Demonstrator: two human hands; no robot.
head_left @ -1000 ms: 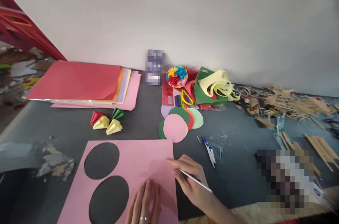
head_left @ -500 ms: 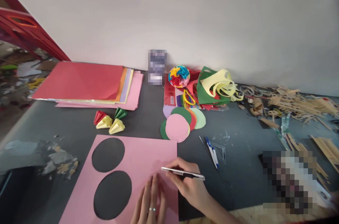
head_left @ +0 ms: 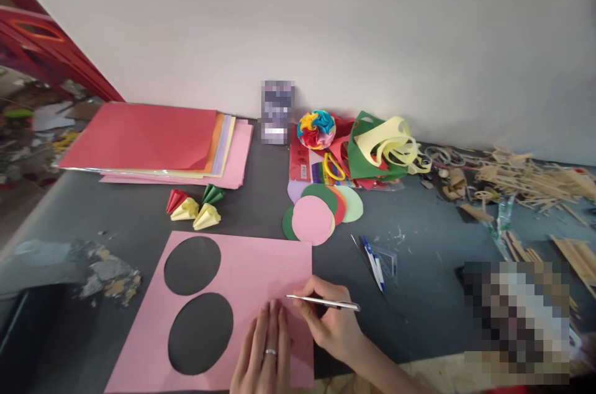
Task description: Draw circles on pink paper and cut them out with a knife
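Note:
A pink paper sheet (head_left: 265, 257) with two large round holes on its left side lies on the dark table. My left hand (head_left: 264, 347), a ring on one finger, rests flat on the sheet with its fingers stretched out. Just right of it, my right hand (head_left: 333, 322) grips a slim silver utility knife (head_left: 344, 305) like a pen. The knife's tip points left, close above or on the paper beyond my left fingertips; whether it touches, I cannot tell. Behind the sheet's far right corner lies a pile of coloured paper circles (head_left: 313, 220), a pink one on top.
Folded paper pieces (head_left: 207, 216) and stacked coloured sheets (head_left: 144, 136) are at the back left. A multicoloured paper ball (head_left: 316, 129) and paper offcuts (head_left: 395, 139) lie by the wall. Pens (head_left: 373, 264) and a clear set square (head_left: 388, 264) sit right, wood scraps (head_left: 526, 174) farther right.
The knife has rolled in my right hand, showing a narrower edge. My left hand lies flatter, its fingers slightly farther forward. The whole view has shifted a little.

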